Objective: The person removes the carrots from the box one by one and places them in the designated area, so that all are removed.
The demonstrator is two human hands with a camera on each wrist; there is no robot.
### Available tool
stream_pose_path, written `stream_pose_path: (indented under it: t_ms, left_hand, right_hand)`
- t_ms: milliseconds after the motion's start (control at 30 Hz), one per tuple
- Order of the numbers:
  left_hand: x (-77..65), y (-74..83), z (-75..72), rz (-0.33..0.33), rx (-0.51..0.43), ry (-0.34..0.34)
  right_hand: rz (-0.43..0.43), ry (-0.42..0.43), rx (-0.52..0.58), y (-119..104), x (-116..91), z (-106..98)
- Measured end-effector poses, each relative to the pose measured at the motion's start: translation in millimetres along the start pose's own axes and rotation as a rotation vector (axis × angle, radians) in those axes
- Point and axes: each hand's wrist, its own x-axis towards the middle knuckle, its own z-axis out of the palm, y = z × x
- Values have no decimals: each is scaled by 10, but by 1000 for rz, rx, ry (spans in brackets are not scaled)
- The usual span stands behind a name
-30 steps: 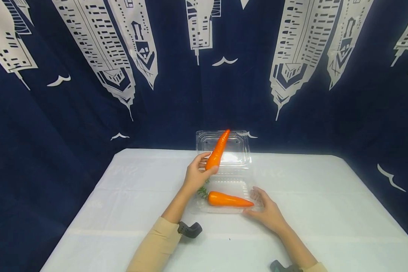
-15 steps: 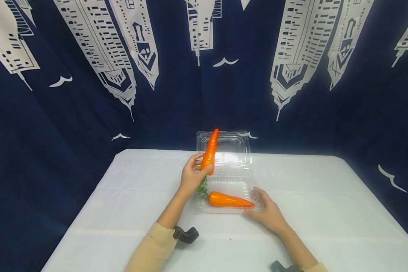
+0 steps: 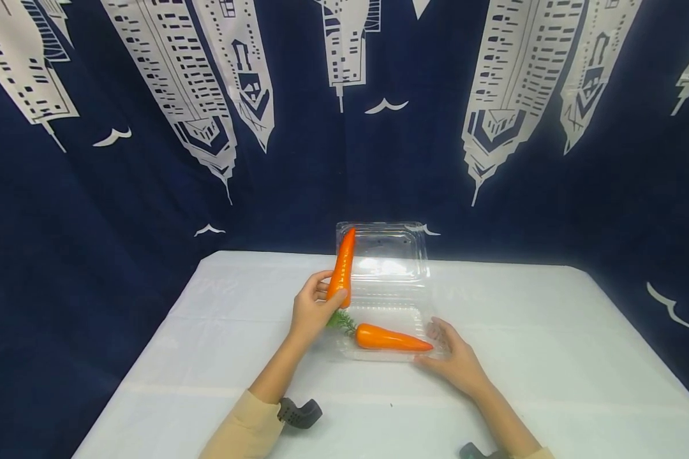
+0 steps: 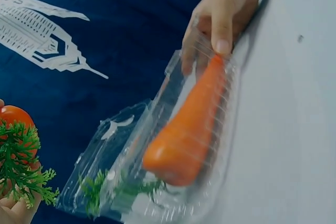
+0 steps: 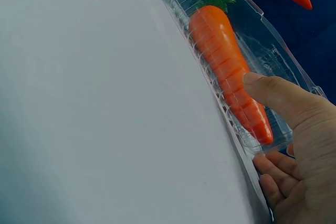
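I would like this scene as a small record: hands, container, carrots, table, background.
Left hand: holds one orange carrot, tip towards the far side
Right hand: grips the right end of the clear container
Lid: open, folded back on the far side
Second carrot: lies in the container's base, tip towards the right hand
Table: white
Background: dark blue cloth with white buildings

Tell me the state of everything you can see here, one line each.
Held carrot: held up, tip uppermost in the head view
Left hand: gripping the held carrot
Container: open, holding one carrot
Lid: swung open on the far side
Second carrot: lying in the container, tip toward its right end
Right hand: gripping the container's right end
Blue cloth: hanging behind
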Motion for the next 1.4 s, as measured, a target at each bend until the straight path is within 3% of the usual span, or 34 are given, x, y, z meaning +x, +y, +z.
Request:
stream_pose_path:
  t_ms: [267,800,1400]
  left_hand:
    - [-124,-38,-184,1,60,27]
    - [-326,-218,-427,-85,114,62]
    - [-397,-380,-610,-138,214,65]
  right_hand:
    - [3,9,-11,24,-5,-8]
    - [27,-8,-9,19,-1,10]
    - [10,-2,-3,-6,19,16]
